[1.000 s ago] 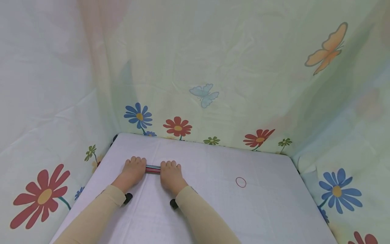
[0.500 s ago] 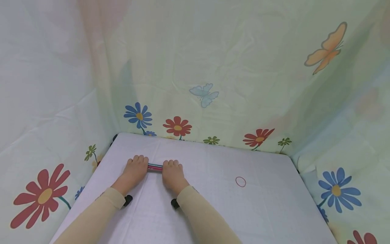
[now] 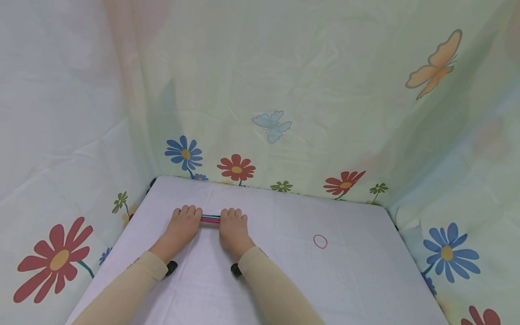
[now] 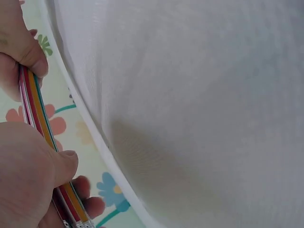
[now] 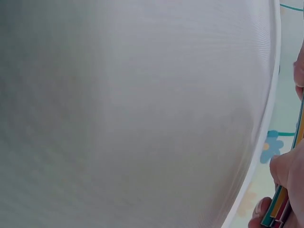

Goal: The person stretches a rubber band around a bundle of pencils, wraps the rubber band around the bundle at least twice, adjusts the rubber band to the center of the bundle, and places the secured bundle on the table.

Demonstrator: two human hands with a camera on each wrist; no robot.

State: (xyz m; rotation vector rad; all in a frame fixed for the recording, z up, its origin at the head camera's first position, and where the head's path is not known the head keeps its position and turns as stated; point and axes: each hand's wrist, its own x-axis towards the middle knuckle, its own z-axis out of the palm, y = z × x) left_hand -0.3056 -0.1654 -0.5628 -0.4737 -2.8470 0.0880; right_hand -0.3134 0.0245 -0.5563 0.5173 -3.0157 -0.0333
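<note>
Both hands hold a bundle of pencils [image 3: 210, 219] level between them, over the left part of the white table. The left hand [image 3: 184, 226] grips one end and the right hand [image 3: 234, 231] the other, with a short stretch showing between. Red, orange, teal and pink barrels [image 4: 42, 116] lie side by side in the left wrist view, with silvery ends beyond the left hand's fingers. In the right wrist view, the right thumb lies along the pencils [image 5: 280, 204] and their ends stick out below. Far to the right of the hands, a thin red rubber band [image 3: 320, 248] lies on the table.
A white cloth covers the table [image 3: 284, 271]. Around its back and sides hangs a curtain [image 3: 325, 90] printed with flowers and butterflies. The table's far edge [image 3: 272, 189] lies beyond the hands. Black wrist devices [image 3: 236, 270] sit below both wrists.
Both hands have shifted slightly right and a little farther from the body, carrying the pencils along. The gap between the hands is about the same. The rubber band has stayed in place.
</note>
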